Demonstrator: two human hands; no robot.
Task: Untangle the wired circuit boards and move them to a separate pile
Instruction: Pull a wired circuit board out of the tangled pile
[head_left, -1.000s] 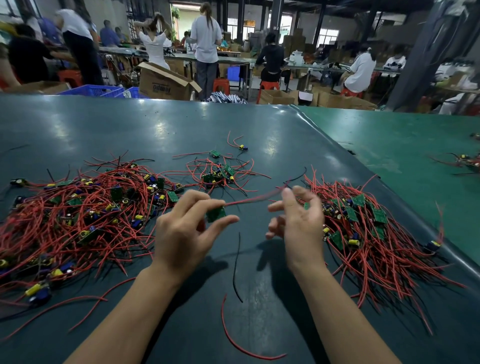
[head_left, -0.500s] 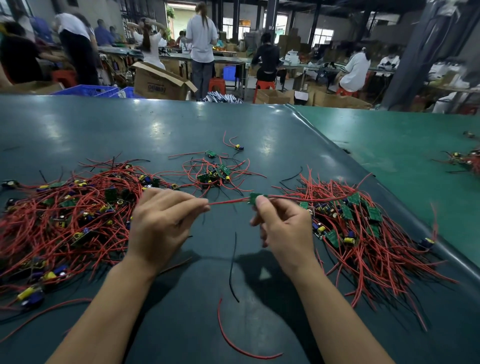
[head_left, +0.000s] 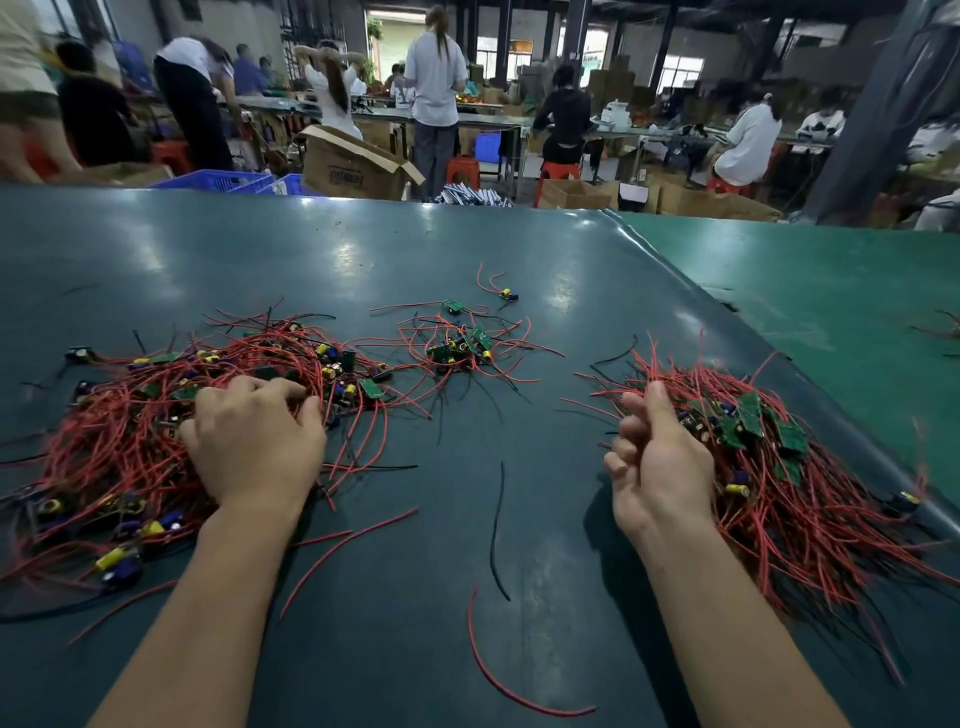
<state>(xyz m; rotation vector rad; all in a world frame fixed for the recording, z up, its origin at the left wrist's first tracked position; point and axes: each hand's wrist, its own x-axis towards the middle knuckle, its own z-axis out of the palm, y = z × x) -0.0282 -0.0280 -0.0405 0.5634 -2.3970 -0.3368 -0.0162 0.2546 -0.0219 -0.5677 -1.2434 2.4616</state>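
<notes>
A: Boards with red wires lie in three groups on the dark surface in the head view. The big tangled pile is at the left, a small cluster is far in the middle, and the separate pile is at the right.

B: What are the hands doing?

A: The left hand lies palm down on the right edge of the big tangled pile. Its fingers are curled into the red wires, but if they really grasp one I cannot tell. The right hand is at the left edge of the separate pile, turned on its side. Its fingers are loosely bent and I see nothing held in them.

B: Anything between the hands?

A: Loose pieces only: a black wire and, nearer, a curved red wire. One lone board lies just beyond the small cluster. Far behind the surface, people work at long tables beside a cardboard box.
</notes>
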